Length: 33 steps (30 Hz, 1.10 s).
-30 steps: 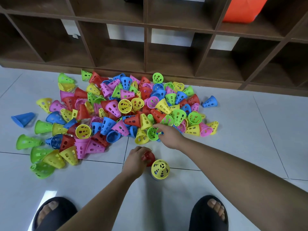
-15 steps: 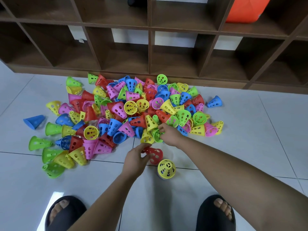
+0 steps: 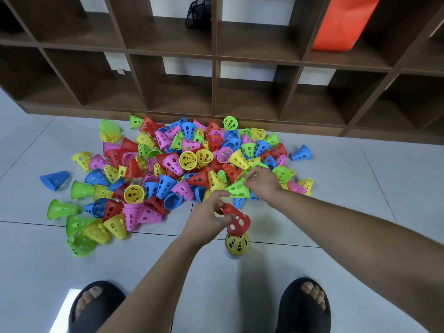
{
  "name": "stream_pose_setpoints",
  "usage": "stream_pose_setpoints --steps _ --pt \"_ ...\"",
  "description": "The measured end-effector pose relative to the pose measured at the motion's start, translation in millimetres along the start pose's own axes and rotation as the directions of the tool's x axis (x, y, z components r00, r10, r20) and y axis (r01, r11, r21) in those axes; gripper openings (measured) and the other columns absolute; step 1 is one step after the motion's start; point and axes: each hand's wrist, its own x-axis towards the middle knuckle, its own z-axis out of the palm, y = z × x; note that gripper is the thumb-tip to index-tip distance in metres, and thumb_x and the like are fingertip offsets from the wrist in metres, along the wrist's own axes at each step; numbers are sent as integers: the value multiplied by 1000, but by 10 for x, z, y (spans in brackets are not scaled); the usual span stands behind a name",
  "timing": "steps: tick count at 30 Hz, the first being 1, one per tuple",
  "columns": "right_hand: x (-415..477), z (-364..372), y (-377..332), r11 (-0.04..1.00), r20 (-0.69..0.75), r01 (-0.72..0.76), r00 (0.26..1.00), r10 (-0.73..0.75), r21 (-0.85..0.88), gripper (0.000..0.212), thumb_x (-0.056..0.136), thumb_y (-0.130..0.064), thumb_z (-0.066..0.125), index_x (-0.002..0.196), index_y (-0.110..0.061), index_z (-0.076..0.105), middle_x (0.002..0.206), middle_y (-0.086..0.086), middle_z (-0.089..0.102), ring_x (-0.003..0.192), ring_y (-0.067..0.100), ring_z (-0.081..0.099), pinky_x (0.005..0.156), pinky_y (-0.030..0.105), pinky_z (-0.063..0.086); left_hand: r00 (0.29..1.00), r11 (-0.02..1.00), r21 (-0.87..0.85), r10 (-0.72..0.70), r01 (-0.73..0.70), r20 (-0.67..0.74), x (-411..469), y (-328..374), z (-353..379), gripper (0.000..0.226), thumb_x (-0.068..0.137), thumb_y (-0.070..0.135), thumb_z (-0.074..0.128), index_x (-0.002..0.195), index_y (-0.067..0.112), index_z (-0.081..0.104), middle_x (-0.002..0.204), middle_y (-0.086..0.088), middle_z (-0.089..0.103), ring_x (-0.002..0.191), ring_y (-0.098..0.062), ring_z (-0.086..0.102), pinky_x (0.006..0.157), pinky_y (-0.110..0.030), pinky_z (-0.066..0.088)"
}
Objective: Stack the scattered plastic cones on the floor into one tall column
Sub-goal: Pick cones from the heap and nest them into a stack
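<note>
Simultaneously, left hand, fingers tight on red cone; right hand, fingers tight on green cone.

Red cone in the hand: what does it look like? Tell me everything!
The red cone is shiny plastic, narrow at one end, wide at the other, with oblong holes in its wall. The left hand pinches its narrow end, holding it tilted, wide end down. It hangs right above a yellow cone on the floor; whether they touch is unclear.
</note>
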Motion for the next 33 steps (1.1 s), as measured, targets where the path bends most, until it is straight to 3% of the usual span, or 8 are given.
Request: stream_pose_setpoints --steps 5,8,14,18,21,25,30,33 --pt "-192 -399 -119 969 115 -91 991 65 231 4 95 -12 76 98 -13 73 84 5 69 66 17 62 61 33 49 998 996 91 9 -15 65 -121 -40 222 52 84 35 80 128 45 54 107 16 68 100 -3 64 81 -31 59" --pt "-380 -572 -223 964 224 -109 973 54 241 7 100 -8 69 104 -11 74 81 4 67 64 14 60 61 28 49 999 998 60 11 -13 42 -199 -75 326 50 80 32 85 122 42 59 107 17 67 97 -1 64 79 -25 56" --pt "-674 -573 -140 995 403 -60 915 23 79 11 99 -9 68 106 -14 76 93 1 74 83 14 69 68 27 52 996 998 25 -58 57 66 -349 -268 456 48 72 34 83 116 37 66 111 17 69 98 -3 67 83 -27 57" --pt "-730 -533 -23 999 409 -37 912 40 -15 13 98 -7 66 106 -11 76 95 6 74 84 15 68 68 27 52 984 974 -141 -176 180 36 -462 -434 502 45 74 30 87 115 37 69 113 15 74 95 -2 71 84 -30 61" --pt "-702 -501 -23 998 415 -41 908 61 -58 15 99 -7 65 110 -9 74 96 6 72 83 14 66 68 26 52 965 931 -257 -260 260 37 -486 -484 493 39 78 28 85 114 38 71 114 13 74 100 -12 72 86 -34 62" --pt "-648 -415 -91 994 432 -29 899 71 -104 16 100 -7 64 113 -7 72 95 4 71 82 13 65 67 26 51 958 899 -332 -279 287 73 -456 -424 435 34 87 23 81 117 37 72 117 12 72 103 -8 73 80 -22 55" --pt "-639 -228 -61 987 466 -18 880 93 -163 14 99 -9 65 110 -10 73 93 3 71 80 14 66 65 25 50 954 905 -304 -295 296 50 -366 -482 362 24 90 25 77 112 35 74 109 10 76 101 -10 73 83 -32 60" --pt "-631 -125 63 980 480 -5 871 103 -200 10 96 -9 67 105 -11 72 92 5 71 80 16 66 60 23 48 947 914 -263 -321 310 1 -275 -579 286 22 94 22 70 112 34 74 108 11 75 100 -11 71 79 -29 56"
